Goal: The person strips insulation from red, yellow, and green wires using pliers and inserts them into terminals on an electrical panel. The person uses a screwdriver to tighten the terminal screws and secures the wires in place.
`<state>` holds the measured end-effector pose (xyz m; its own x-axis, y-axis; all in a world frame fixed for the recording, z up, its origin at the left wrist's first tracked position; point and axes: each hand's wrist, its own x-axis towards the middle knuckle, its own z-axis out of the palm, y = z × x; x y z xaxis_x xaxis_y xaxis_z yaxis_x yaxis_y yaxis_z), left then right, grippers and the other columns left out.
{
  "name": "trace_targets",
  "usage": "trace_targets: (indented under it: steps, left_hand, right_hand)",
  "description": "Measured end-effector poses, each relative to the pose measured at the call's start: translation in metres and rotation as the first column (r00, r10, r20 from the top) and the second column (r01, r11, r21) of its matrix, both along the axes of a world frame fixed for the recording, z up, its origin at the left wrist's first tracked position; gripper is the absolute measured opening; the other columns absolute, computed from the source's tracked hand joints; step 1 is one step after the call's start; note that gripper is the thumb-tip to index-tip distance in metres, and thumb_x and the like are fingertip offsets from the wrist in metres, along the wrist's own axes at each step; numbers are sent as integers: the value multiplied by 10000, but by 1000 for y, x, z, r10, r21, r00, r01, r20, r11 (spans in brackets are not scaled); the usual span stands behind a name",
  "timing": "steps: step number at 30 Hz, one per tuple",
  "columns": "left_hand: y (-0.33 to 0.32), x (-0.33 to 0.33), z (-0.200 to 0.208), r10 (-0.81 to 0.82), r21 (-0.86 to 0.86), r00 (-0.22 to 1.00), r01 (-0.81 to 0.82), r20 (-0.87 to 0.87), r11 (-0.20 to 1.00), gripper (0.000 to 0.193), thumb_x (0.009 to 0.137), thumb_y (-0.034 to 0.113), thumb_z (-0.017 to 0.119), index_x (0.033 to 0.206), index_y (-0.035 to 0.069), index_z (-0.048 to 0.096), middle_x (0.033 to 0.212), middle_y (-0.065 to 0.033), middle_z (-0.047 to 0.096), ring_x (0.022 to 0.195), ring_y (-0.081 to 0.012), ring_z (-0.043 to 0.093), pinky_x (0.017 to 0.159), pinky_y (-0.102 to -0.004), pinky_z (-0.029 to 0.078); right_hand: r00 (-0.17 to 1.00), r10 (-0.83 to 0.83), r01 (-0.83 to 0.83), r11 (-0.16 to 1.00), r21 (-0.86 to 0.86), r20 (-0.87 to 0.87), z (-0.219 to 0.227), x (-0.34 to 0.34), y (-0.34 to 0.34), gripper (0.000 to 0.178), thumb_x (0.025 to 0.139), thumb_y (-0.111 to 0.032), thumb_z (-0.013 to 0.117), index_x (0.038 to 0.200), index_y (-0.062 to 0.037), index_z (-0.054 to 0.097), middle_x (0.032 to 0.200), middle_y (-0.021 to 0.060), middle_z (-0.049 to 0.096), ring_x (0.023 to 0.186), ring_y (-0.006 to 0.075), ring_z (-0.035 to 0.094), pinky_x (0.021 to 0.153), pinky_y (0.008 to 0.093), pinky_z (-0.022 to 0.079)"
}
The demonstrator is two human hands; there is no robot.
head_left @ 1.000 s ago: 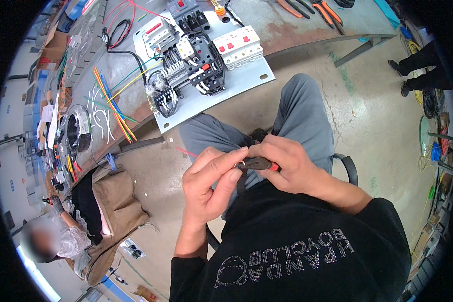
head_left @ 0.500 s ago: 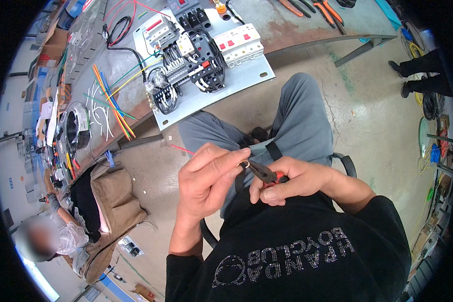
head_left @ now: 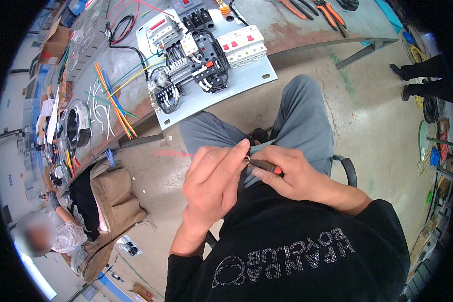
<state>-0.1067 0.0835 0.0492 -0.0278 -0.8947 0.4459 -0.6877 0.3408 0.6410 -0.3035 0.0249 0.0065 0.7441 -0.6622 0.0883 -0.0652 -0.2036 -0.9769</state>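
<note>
Above my lap, my left hand [head_left: 212, 176] is closed, pinching a thin red wire [head_left: 174, 153] whose blurred tail sticks out to the left. A small pale loop [head_left: 247, 159] shows at the fingertips, likely at the wire's end. Wrapped in my right hand [head_left: 293, 171] is a pair of pliers [head_left: 262, 165] with dark jaws and red-and-black handles. The jaw tips reach the loop beside my left fingers; whether they grip it cannot be made out.
Ahead on the metal bench [head_left: 287, 30] lies a panel of electrical components [head_left: 196, 65], its corner overhanging the edge. Orange-handled pliers [head_left: 331, 15], coloured tubes [head_left: 113, 98] and a wire coil [head_left: 78, 123] lie there too. A co-worker [head_left: 68, 234] sits at left; another person's legs [head_left: 423, 80] stand at right.
My right hand has turned, bringing the pliers flatter, with less of the handles showing. The red wire's tail has swung left and blurred. My left hand has shifted slightly.
</note>
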Motion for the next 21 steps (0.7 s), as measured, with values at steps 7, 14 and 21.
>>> trace_targets:
  steps: [7, 14, 21]
  left_hand:
    - [-2, 14, -6, -114, 35, 989, 117, -94, 992, 316, 788, 13, 792, 1102, 12, 761, 915, -96, 697, 732, -232, 641, 661, -328, 521]
    - [-5, 11, -7, -150, -2, 982, 150, -113, 989, 303, 758, 35, 822, 1056, 14, 772, 878, -87, 678, 716, -220, 641, 610, -322, 514]
    - [-5, 11, -4, -183, -7, 979, 183, -94, 983, 298, 741, 15, 822, 1034, 2, 767, 850, -84, 675, 686, -217, 633, 579, -309, 505]
  right_hand:
    - [888, 440, -458, 814, 357, 135, -9, -13, -32, 302, 1013, -240, 643, 1212, -13, 645, 899, 67, 691, 832, 147, 663, 741, 315, 513]
    - [752, 482, -646, 406, 646, 449, -19, -17, -30, 310, 1027, -225, 640, 1216, 21, 643, 826, 17, 637, 739, 91, 611, 662, 248, 460]
    - [793, 476, -599, 493, 631, 381, -12, -21, -25, 258, 1021, -211, 649, 1154, 10, 667, 785, -2, 584, 676, 81, 548, 628, 254, 443]
